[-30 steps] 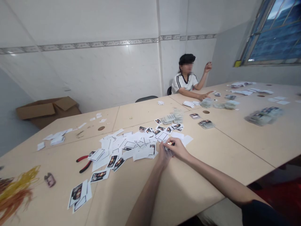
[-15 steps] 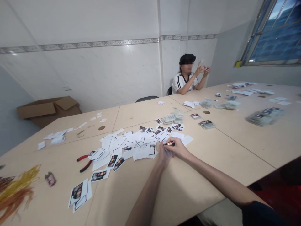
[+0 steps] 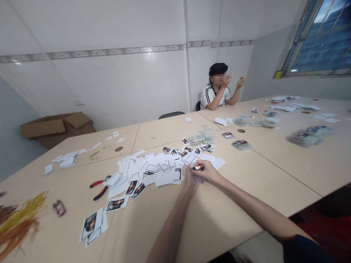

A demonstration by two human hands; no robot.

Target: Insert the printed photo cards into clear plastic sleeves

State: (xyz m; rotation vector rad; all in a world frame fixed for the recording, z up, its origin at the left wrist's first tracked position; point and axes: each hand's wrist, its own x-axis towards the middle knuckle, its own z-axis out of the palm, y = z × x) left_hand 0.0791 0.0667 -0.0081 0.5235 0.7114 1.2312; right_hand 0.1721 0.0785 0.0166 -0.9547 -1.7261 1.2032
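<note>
Both my hands meet over the beige table (image 3: 219,219) at the right edge of a spread of small printed cards (image 3: 153,170). My right hand (image 3: 208,172) pinches a small dark card (image 3: 197,167) with an orange picture, fingers closed on it. My left hand (image 3: 189,179) is closed right beside it and touches the same card from below. Most of the loose cards lie white side up, and some show dark pictures.
Red-handled pliers (image 3: 96,189) lie left of the cards, and yellow and orange cords (image 3: 19,219) at the far left. Stacks of bagged cards (image 3: 308,135) stand at the right. A person (image 3: 216,91) sits at the far end with both hands raised. A cardboard box (image 3: 55,126) stands by the wall.
My hands have stayed in place on the card. The person at the far end lifted the hand from the table and now holds both hands up near the face.
</note>
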